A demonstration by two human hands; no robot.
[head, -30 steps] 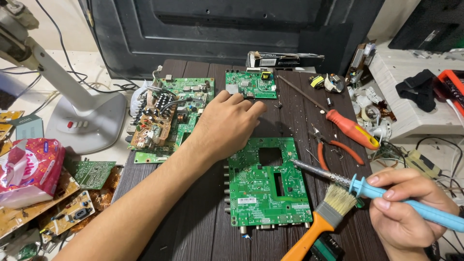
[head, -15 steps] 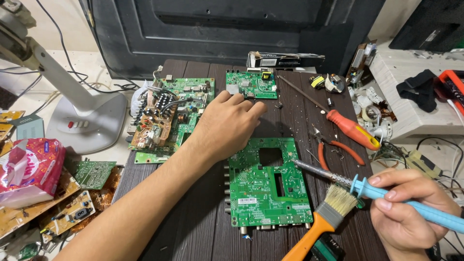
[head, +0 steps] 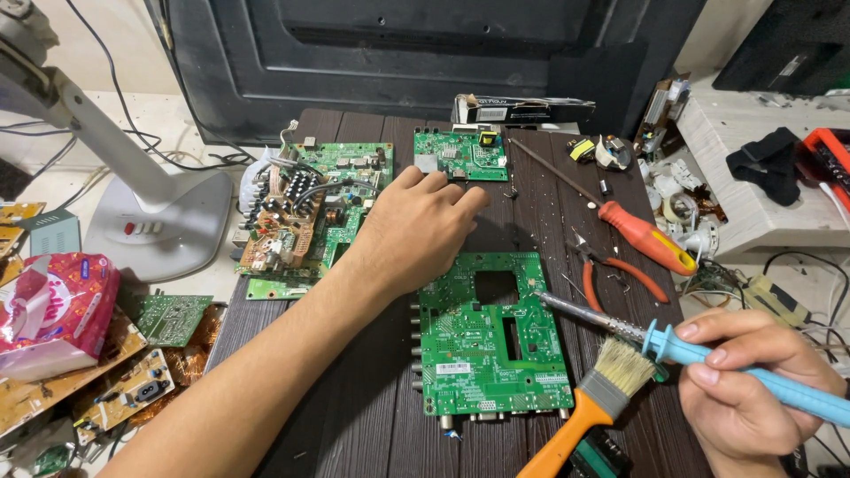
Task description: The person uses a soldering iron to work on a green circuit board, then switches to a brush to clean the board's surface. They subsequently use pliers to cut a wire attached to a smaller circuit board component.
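A green circuit board (head: 489,345) with a rectangular cutout lies on the dark wooden table (head: 354,416) in front of me. My left hand (head: 416,226) rests palm down just above its upper left corner, fingers loosely curled, holding nothing. My right hand (head: 753,389) grips a blue-handled soldering iron (head: 708,354), whose metal tip lies over the board's right edge. An orange-handled brush (head: 589,403) lies beside the board's lower right corner.
A smaller green board (head: 460,155) and a stack of boards (head: 305,208) lie at the table's back. An orange screwdriver (head: 637,232) and pliers (head: 611,265) lie to the right. A white lamp base (head: 159,221) stands at the left, a dark screen back panel (head: 416,44) behind.
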